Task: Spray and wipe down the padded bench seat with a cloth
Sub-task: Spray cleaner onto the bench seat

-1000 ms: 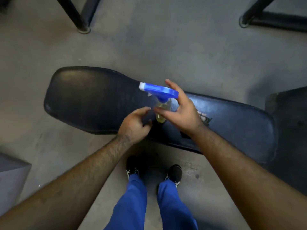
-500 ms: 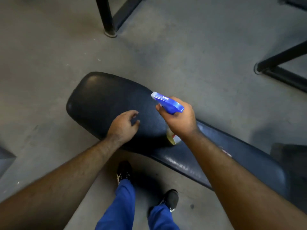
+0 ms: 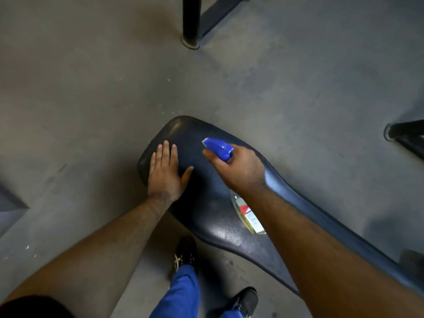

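A dark padded bench seat (image 3: 220, 228) runs from the centre down to the lower right. My right hand (image 3: 241, 171) is closed around a spray bottle (image 3: 219, 149) with a blue trigger head, held over the seat's wide end with the nozzle pointing left. The bottle's clear body with yellowish liquid and a red-and-white label shows under my wrist. My left hand (image 3: 164, 172) lies flat on the seat's left end, fingers spread, holding nothing. No cloth is visible.
The grey concrete floor (image 3: 91, 99) surrounds the bench. A black metal post with a base bar (image 3: 190, 21) stands at the top. Another black frame foot (image 3: 406, 134) is at the right edge. My blue trousers and black shoes (image 3: 185, 253) are below the seat.
My right hand took hold of the spray bottle and carried it over the seat's wide end. My left hand flattened onto the pad. The view shifted left along the bench.
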`<move>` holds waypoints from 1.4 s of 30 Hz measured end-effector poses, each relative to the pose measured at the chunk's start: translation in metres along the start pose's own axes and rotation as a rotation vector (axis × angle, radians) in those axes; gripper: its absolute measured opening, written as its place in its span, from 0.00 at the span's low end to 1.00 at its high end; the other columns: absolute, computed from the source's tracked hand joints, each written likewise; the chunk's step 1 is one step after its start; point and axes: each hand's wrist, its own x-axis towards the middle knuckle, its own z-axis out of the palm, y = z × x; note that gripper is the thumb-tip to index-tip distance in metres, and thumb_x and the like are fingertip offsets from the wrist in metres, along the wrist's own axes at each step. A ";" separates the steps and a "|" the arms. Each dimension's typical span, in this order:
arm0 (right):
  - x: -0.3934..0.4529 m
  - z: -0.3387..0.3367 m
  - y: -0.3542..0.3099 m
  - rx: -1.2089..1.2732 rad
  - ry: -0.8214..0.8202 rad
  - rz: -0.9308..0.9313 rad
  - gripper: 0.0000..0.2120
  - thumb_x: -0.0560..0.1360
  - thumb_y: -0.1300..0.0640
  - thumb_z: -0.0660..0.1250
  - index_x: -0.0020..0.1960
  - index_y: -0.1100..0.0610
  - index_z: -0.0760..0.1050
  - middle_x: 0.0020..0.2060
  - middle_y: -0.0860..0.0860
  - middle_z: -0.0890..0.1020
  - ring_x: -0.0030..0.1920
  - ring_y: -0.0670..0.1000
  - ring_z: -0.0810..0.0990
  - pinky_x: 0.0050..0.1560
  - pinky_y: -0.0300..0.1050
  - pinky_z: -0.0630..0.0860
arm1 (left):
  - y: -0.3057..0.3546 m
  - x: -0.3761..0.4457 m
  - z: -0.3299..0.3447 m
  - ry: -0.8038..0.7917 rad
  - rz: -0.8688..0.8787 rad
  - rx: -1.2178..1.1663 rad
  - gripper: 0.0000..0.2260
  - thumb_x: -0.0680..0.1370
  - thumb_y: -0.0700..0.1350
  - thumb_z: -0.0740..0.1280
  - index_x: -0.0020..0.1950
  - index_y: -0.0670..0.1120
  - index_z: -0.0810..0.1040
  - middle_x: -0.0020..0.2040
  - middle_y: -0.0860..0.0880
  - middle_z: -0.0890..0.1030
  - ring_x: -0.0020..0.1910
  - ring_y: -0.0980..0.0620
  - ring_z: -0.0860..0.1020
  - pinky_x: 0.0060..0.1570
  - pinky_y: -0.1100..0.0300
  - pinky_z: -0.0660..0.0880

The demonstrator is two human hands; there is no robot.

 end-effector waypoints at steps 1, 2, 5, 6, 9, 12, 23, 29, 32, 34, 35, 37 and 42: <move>0.007 0.007 -0.003 0.007 -0.020 0.020 0.23 0.71 0.28 0.63 0.35 0.48 0.72 0.32 0.47 0.79 0.39 0.53 0.81 0.43 0.51 0.80 | 0.000 -0.001 0.004 0.025 0.010 0.002 0.37 0.78 0.64 0.53 0.78 0.39 0.58 0.79 0.38 0.58 0.78 0.40 0.55 0.77 0.47 0.51; 0.014 0.014 -0.006 0.010 -0.030 0.039 0.22 0.71 0.28 0.63 0.37 0.48 0.73 0.32 0.48 0.79 0.39 0.53 0.81 0.43 0.51 0.80 | -0.001 -0.003 0.008 0.053 0.014 0.007 0.36 0.78 0.63 0.54 0.78 0.39 0.58 0.78 0.38 0.58 0.78 0.40 0.56 0.77 0.46 0.51; 0.031 0.029 -0.012 0.024 -0.038 0.056 0.18 0.72 0.32 0.66 0.39 0.47 0.74 0.32 0.47 0.78 0.39 0.52 0.81 0.42 0.48 0.79 | -0.001 -0.003 0.016 0.114 0.026 0.034 0.35 0.78 0.60 0.58 0.78 0.38 0.60 0.78 0.37 0.59 0.78 0.40 0.57 0.76 0.45 0.52; 0.036 0.033 -0.014 0.033 -0.036 0.054 0.17 0.72 0.33 0.68 0.39 0.47 0.72 0.31 0.46 0.77 0.38 0.51 0.80 0.42 0.47 0.78 | -0.002 -0.002 0.017 0.122 0.030 0.041 0.35 0.78 0.60 0.58 0.77 0.38 0.60 0.78 0.37 0.59 0.78 0.40 0.57 0.76 0.45 0.53; 0.046 0.040 -0.023 0.023 -0.032 0.053 0.16 0.73 0.34 0.68 0.41 0.47 0.73 0.33 0.46 0.78 0.39 0.52 0.80 0.43 0.47 0.78 | -0.004 -0.002 0.020 0.133 0.041 0.052 0.35 0.79 0.60 0.59 0.78 0.38 0.60 0.78 0.37 0.59 0.78 0.40 0.56 0.76 0.44 0.53; 0.053 0.044 -0.029 -0.028 -0.043 0.064 0.16 0.75 0.36 0.66 0.41 0.49 0.73 0.33 0.47 0.76 0.40 0.53 0.80 0.44 0.49 0.78 | -0.004 -0.001 0.021 0.139 0.034 0.076 0.35 0.78 0.60 0.59 0.78 0.38 0.59 0.78 0.37 0.58 0.78 0.40 0.55 0.77 0.45 0.52; 0.022 0.018 -0.002 -0.044 -0.008 0.182 0.17 0.73 0.37 0.67 0.42 0.51 0.76 0.36 0.52 0.81 0.41 0.56 0.82 0.45 0.52 0.80 | 0.028 -0.017 0.021 0.134 0.188 0.074 0.31 0.80 0.57 0.58 0.76 0.37 0.62 0.77 0.35 0.60 0.77 0.39 0.58 0.76 0.44 0.55; -0.002 0.011 0.046 -0.055 0.060 0.279 0.16 0.74 0.39 0.67 0.38 0.51 0.74 0.33 0.51 0.77 0.40 0.58 0.82 0.43 0.49 0.79 | 0.091 -0.052 0.059 -0.041 0.300 0.112 0.35 0.81 0.61 0.53 0.79 0.37 0.56 0.79 0.37 0.55 0.79 0.41 0.51 0.78 0.47 0.48; -0.006 0.010 0.057 -0.082 0.040 0.301 0.17 0.73 0.40 0.67 0.43 0.54 0.79 0.34 0.51 0.75 0.41 0.58 0.81 0.41 0.45 0.74 | 0.094 -0.049 0.058 -0.072 0.278 0.196 0.36 0.81 0.62 0.52 0.79 0.38 0.53 0.80 0.37 0.52 0.79 0.41 0.50 0.77 0.46 0.47; -0.010 0.004 0.062 -0.059 0.047 0.331 0.17 0.73 0.40 0.67 0.43 0.55 0.78 0.34 0.51 0.74 0.42 0.58 0.80 0.41 0.45 0.72 | 0.097 -0.048 0.057 -0.089 0.280 0.229 0.36 0.81 0.62 0.51 0.80 0.39 0.51 0.80 0.38 0.50 0.79 0.41 0.48 0.77 0.46 0.47; -0.015 0.001 0.068 -0.039 0.051 0.345 0.17 0.73 0.39 0.68 0.41 0.54 0.77 0.34 0.51 0.75 0.42 0.57 0.80 0.41 0.45 0.72 | 0.100 -0.048 0.057 -0.094 0.269 0.247 0.36 0.81 0.62 0.51 0.80 0.39 0.50 0.80 0.37 0.49 0.79 0.41 0.48 0.77 0.45 0.47; -0.029 -0.006 0.081 -0.021 0.046 0.356 0.19 0.72 0.37 0.68 0.37 0.52 0.72 0.34 0.49 0.75 0.40 0.55 0.79 0.40 0.44 0.71 | 0.107 -0.054 0.058 -0.099 0.234 0.277 0.34 0.81 0.60 0.52 0.80 0.39 0.51 0.80 0.36 0.50 0.79 0.41 0.49 0.77 0.45 0.47; -0.062 -0.029 0.124 -0.016 0.087 0.419 0.17 0.71 0.37 0.70 0.39 0.50 0.74 0.30 0.47 0.72 0.39 0.54 0.76 0.40 0.43 0.68 | 0.168 -0.087 0.081 -0.141 0.440 0.161 0.31 0.81 0.55 0.57 0.77 0.37 0.57 0.78 0.36 0.58 0.78 0.40 0.57 0.77 0.47 0.54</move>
